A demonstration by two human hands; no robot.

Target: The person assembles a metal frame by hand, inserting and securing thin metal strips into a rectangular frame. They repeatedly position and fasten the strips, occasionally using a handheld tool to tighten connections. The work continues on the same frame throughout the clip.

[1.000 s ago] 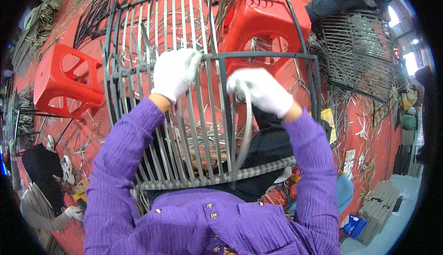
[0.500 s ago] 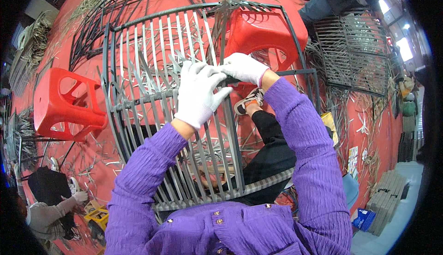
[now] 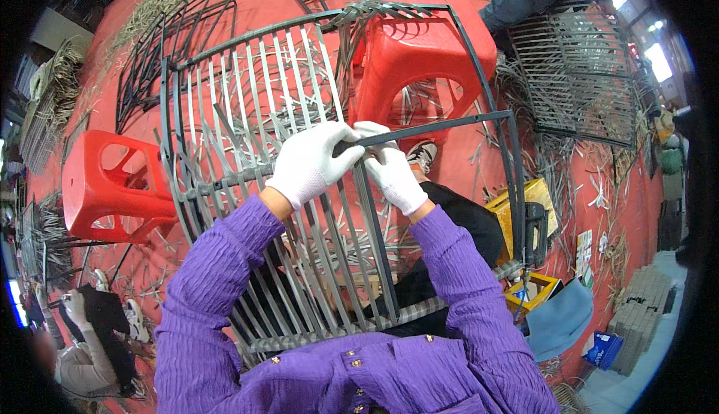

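Observation:
A dark metal frame (image 3: 473,120) lies tilted over my lap, with flat grey strips (image 3: 326,223) running lengthwise across its left part. White knit gloves cover both hands, which meet at the frame's middle crossbar. My left hand (image 3: 311,163) is closed in a pinch on a grey strip at the bar, its thumb towards the right. Just beside it, my right hand (image 3: 391,174) reaches up from below the bar, fingers curled round the same spot. The strip's end between the fingers is mostly hidden. Wrapped strip covers the crossbar left of my hands (image 3: 240,177).
A red plastic stool (image 3: 427,55) stands under the frame's far end, another red stool (image 3: 112,186) at left. Loose strips litter the red floor. Bare frames (image 3: 176,55) lie far left, a strip-covered panel (image 3: 577,77) far right. A yellow box (image 3: 535,204) sits at right; a co-worker (image 3: 86,354) is lower left.
My right hand has moved from above the crossbar to below it, its forearm dropping and uncovering the yellow box. My left hand has lowered slightly and curled its fingers in.

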